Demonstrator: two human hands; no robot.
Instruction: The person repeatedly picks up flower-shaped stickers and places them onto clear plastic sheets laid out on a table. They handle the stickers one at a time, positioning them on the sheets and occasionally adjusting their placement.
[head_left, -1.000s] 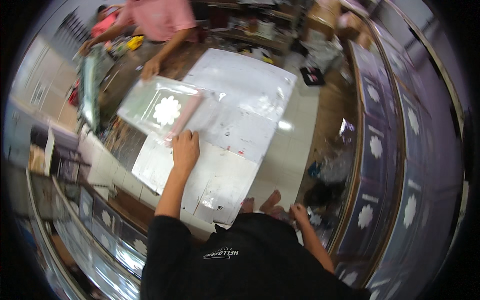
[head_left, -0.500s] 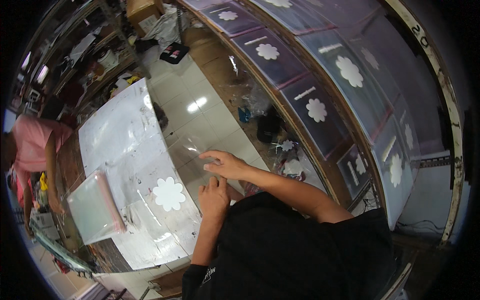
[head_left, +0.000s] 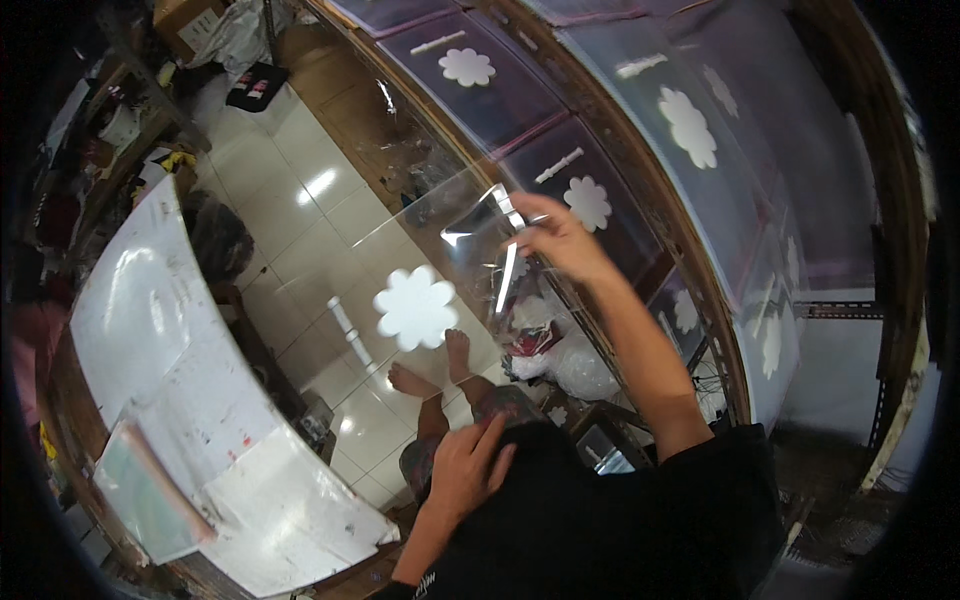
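The clear plastic sheet (head_left: 440,270) with a white flower cutout (head_left: 414,307) hangs above the floor, right of the white counter (head_left: 150,330). The left hand (head_left: 465,470), fingers loosely together, rests at 6 o'clock, seemingly on the lap. The right hand (head_left: 560,240) pinches the sheet's 2 o'clock edge.

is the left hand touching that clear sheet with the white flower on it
Apart. The head view shows the left hand low against the dark clothing, well below the clear sheet, which only the right hand grips at its edge.
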